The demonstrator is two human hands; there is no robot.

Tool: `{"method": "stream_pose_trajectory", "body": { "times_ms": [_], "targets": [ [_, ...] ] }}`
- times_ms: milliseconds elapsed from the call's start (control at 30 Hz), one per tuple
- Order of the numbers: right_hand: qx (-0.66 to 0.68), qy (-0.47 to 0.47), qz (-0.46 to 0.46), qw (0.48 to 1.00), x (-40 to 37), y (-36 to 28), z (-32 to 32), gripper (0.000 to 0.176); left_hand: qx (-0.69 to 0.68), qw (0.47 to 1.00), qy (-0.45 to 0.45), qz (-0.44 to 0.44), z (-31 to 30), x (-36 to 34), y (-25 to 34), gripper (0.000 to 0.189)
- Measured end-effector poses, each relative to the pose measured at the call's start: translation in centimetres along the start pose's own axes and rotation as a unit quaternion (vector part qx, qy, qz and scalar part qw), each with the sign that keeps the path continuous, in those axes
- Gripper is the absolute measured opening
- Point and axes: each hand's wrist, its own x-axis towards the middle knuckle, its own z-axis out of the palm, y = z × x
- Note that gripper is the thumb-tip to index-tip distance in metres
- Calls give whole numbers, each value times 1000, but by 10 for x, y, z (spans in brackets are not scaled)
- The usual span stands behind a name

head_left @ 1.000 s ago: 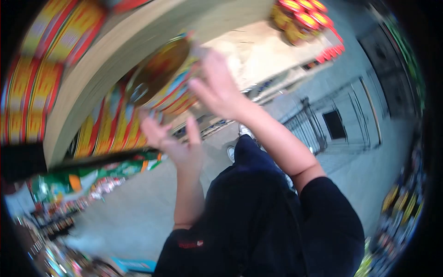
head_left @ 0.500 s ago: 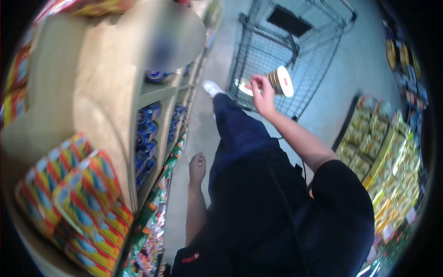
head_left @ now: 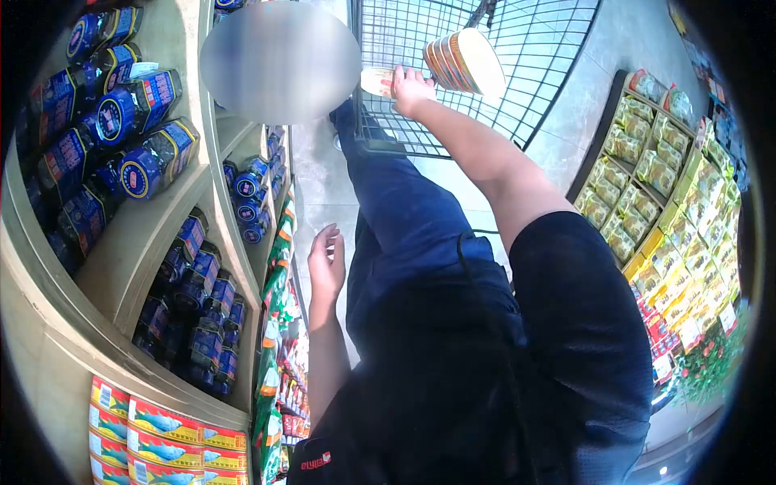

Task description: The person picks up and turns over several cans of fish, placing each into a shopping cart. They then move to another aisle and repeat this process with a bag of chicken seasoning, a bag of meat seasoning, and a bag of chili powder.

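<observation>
Beside dark blue trousers [head_left: 396, 190], the left hand [head_left: 326, 259] hangs loosely curled, apparently empty. Beyond, the right hand [head_left: 411, 87] meets a whitish, partly hidden piece [head_left: 377, 82], grip unclear; just right of this nearer hand, a striped, tapered, white-ended tub [head_left: 465, 63] shows sideways over the black wire cart [head_left: 380, 146].

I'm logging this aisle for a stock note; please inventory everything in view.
Shopping cart: one, dark wire, top centre
Striped container: one, white-ended, at the cart
Pale item, unclear: one, off-white, cart's near side
Jars: many, dark with blue labels, left shelves
Fish-picture packs: several, red-yellow, lower left
Green packs: several, green, beside shelves
Packets: many, yellow-green, right rack
Foliage: some, green, lower right
Blurred oval: one, grey, upper left
Floor: one, grey, around cart
Top: one, black, lower centre
Trousers: one pair, dark blue, centre
Left hand: one, bare, left of trousers
Right hand: one, bare, between pale item and container
</observation>
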Motion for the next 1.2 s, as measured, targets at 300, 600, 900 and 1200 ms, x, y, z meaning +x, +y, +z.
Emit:
{"method": "stream_pose_trajectory", "body": {
  "times_ms": [300, 600, 900, 1200],
  "targets": [
    [81, 30, -6, 996, -19, 13, -26, 60, -8, 999, 4, 34, 3, -15, 28, 32],
    [369, 159, -24, 915, -187, 11, -124, 49, -117, 977, 153, 94, -33, -44, 79, 26],
    [185, 228, -615, 732, -361, -134, -278, 74, -239, 825, 347, 376, -140, -143, 188, 85],
    [169, 161, -823, 518, -422, -232, -288, 73, -20, 677, 633, 375, -149, -229, 148, 81]
  ]
}}
